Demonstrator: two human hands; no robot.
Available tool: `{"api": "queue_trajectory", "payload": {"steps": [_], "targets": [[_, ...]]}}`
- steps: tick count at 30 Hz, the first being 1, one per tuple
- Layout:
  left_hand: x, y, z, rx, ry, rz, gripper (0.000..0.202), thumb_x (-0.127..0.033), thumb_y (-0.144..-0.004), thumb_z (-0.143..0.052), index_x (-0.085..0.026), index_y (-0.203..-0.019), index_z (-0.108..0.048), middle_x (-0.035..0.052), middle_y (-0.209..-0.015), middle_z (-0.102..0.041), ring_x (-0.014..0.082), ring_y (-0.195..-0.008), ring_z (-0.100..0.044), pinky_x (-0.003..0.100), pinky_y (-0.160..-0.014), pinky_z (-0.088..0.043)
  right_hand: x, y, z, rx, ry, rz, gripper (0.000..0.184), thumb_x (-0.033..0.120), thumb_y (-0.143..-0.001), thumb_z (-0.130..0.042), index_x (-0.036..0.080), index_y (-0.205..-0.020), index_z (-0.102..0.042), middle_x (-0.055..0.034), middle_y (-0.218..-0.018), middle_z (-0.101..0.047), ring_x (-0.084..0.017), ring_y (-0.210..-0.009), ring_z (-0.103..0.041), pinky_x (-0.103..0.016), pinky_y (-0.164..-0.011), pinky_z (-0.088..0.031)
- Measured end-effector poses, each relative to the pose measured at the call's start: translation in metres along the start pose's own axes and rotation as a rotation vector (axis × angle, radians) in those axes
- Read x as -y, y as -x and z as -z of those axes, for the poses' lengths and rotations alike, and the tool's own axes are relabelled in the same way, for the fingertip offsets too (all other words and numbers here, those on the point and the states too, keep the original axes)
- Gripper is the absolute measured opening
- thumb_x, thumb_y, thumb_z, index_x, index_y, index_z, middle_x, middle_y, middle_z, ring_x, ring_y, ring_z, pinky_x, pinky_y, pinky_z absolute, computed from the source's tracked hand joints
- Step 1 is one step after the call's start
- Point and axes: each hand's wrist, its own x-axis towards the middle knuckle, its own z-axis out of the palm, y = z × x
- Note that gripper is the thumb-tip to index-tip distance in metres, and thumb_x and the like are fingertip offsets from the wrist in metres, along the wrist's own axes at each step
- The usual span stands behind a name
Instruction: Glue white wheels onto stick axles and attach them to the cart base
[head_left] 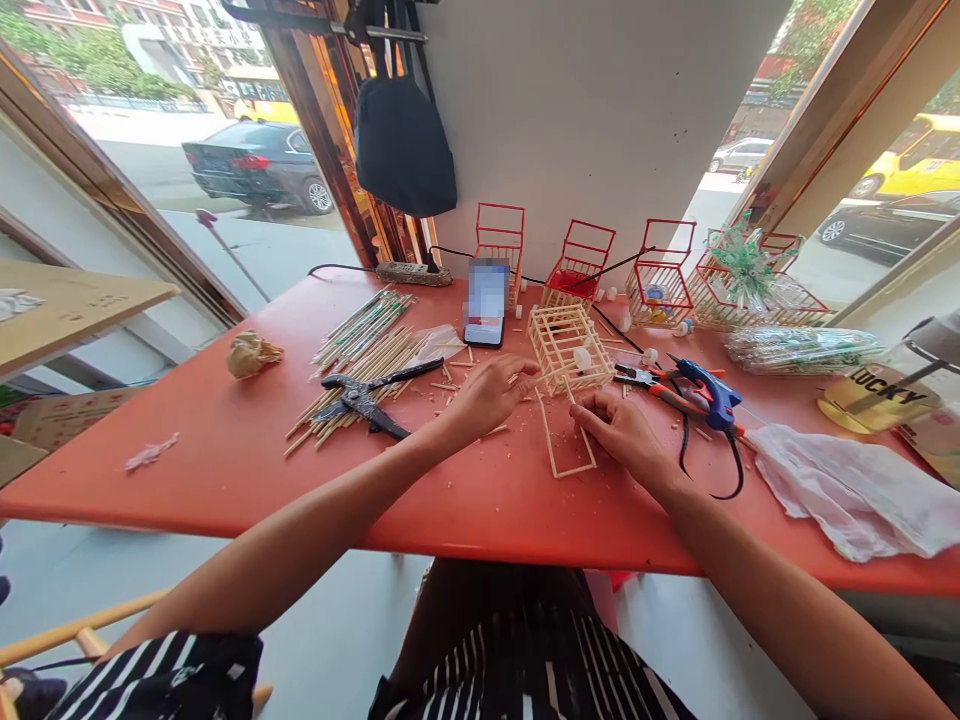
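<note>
A small cart (568,338) built of thin wooden sticks lies on the red table in front of me, a white wheel showing on it. Its U-shaped stick handle (553,450) points towards me. From the left, my left hand (491,398) reaches the cart's near corner, its fingers pinched together against the sticks. My right hand (616,428) has thumb and forefinger closed on the right side of the handle, close to the basket. The exact contact under the left fingertips is partly hidden.
Black-handled pliers (364,400) rest on wooden sticks (390,360) at the left. Behind stands a phone (486,305). Several red-trimmed carts (577,285) line the wall. A blue glue gun (712,395), cutters (637,375) and a plastic bag (832,490) lie right.
</note>
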Motion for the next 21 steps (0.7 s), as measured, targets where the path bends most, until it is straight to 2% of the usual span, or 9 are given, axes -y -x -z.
{"api": "queue_trajectory", "payload": {"steps": [5, 10, 17, 21], "targets": [[-0.011, -0.012, 0.003, 0.035, -0.013, 0.058, 0.027, -0.027, -0.098, -0.052, -0.020, -0.114, -0.074, 0.0072, -0.121, -0.076, 0.0246, -0.116, -0.069, 0.034, -0.101, -0.050, -0.001, 0.001, 0.000, -0.004, -0.010, -0.009, 0.039, 0.055, -0.091, -0.059, 0.022, -0.072, -0.055, 0.0035, -0.056, -0.052, -0.011, -0.048, -0.041, -0.025, -0.045, -0.030], [-0.009, -0.012, -0.001, -0.027, 0.024, 0.053, 0.029, -0.029, -0.100, -0.049, -0.020, -0.108, -0.076, 0.0054, -0.114, -0.079, 0.0231, -0.107, -0.072, 0.032, -0.094, -0.051, -0.001, 0.000, 0.000, -0.002, -0.016, -0.005, 0.040, 0.056, -0.090, -0.060, 0.022, -0.071, -0.056, 0.0038, -0.056, -0.051, -0.011, -0.050, -0.041, -0.025, -0.047, -0.031], [-0.017, -0.022, -0.006, -0.029, 0.033, 0.057, 0.011, -0.019, -0.087, -0.068, -0.016, -0.096, -0.075, 0.0049, -0.100, -0.080, 0.0214, -0.097, -0.073, 0.029, -0.087, -0.052, 0.002, 0.000, -0.001, 0.006, -0.035, 0.004, 0.038, 0.054, -0.089, -0.061, 0.021, -0.073, -0.056, 0.0033, -0.060, -0.052, -0.011, -0.053, -0.041, -0.025, -0.047, -0.031], [-0.022, -0.028, -0.006, -0.018, 0.024, 0.045, 0.009, -0.013, -0.084, -0.071, -0.016, -0.089, -0.077, 0.0037, -0.092, -0.081, 0.0201, -0.090, -0.074, 0.027, -0.081, -0.052, 0.004, 0.002, -0.001, 0.009, -0.056, 0.004, 0.038, 0.053, -0.090, -0.060, 0.022, -0.071, -0.053, 0.0045, -0.058, -0.048, -0.010, -0.051, -0.038, -0.025, -0.047, -0.029]]}}
